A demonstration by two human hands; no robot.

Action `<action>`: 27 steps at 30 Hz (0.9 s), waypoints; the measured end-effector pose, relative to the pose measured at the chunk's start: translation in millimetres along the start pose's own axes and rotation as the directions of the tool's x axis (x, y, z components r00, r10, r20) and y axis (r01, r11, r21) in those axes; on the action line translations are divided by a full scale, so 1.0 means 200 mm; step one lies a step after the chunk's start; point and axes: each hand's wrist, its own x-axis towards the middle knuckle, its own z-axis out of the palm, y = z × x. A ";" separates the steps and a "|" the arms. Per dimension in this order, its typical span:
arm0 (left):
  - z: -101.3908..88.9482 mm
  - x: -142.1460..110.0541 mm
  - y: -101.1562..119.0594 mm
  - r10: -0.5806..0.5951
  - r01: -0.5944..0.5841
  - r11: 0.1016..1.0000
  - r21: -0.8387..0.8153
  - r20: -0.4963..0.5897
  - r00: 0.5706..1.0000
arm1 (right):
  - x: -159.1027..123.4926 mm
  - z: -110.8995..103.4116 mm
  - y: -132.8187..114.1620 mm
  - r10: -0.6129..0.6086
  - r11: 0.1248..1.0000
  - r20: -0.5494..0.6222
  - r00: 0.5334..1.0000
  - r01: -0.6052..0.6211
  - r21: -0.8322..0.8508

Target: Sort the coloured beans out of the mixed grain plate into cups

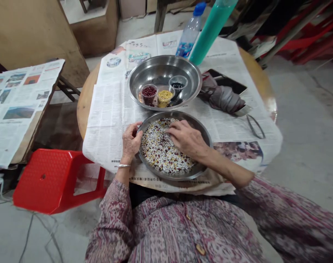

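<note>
A round steel tray (207, 133) holds a mix of white grains (161, 146) with red, yellow and dark beans among them. At its left rim my left hand (130, 141) is curled, and a few dark red beans (135, 132) show between thumb and fingers. My right hand (186, 138) reaches over the mix, its fingertips pinched together low over the grains; what they hold is hidden. Behind the tray, a larger steel basin (161, 65) contains clear cups of red beans (149, 93), yellow beans (165, 95) and black beans (177, 85).
Newspaper (106, 120) covers the round wooden table. At the back stand a blue-capped bottle (188, 34) and a green bottle (211, 33). A grey cloth bundle (223, 96) lies right of the basin, near a dark phone (232, 83). A red stool (46, 179) stands left.
</note>
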 end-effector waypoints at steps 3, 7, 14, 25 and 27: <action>0.00 0.00 0.00 0.000 0.000 1.000 0.003 -0.004 1.000 | 0.06 -0.01 0.06 0.075 0.997 -0.025 0.997 -0.076 -0.024; 0.00 0.00 0.00 0.009 -0.009 1.000 0.006 0.003 1.000 | 0.08 -0.01 0.07 0.117 0.990 0.090 0.989 -0.122 0.063; 0.00 0.00 0.00 0.001 -0.001 1.000 -0.012 0.003 1.000 | -0.16 -0.02 -0.05 -0.158 0.898 0.180 0.971 0.066 0.436; -0.01 0.01 0.00 -0.023 0.023 1.000 0.006 -0.002 1.000 | -0.11 -0.04 0.06 -0.037 0.997 0.041 0.998 0.034 0.063; -0.01 0.01 0.00 -0.027 0.027 1.000 0.009 -0.013 1.000 | -0.11 -0.05 0.10 0.060 0.998 0.011 0.998 -0.060 -0.006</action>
